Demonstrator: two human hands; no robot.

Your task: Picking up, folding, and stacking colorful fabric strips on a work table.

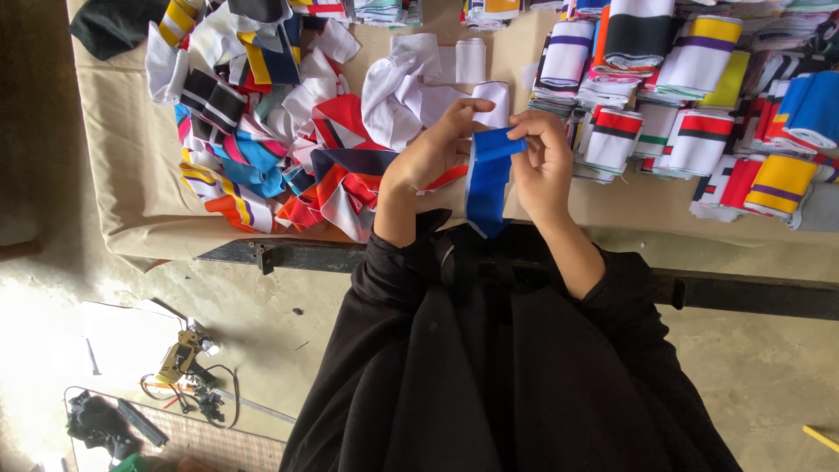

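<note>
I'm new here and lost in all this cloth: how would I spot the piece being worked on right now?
Find the cloth-covered table, with a loose heap of strips on one side and neat folded stacks on the other. At its near edge, both hands meet on the blue and white strip. It alone hangs off the table, pinched by the left hand and right hand.

The person wears a loose black robe [516, 385] that covers the whole body seen from above. It has 2 long black sleeves. The left sleeve [393, 271] and the right sleeve [625, 284] end a bit above the wrists. The cloth is plain, with soft folds running down the front.
</note>
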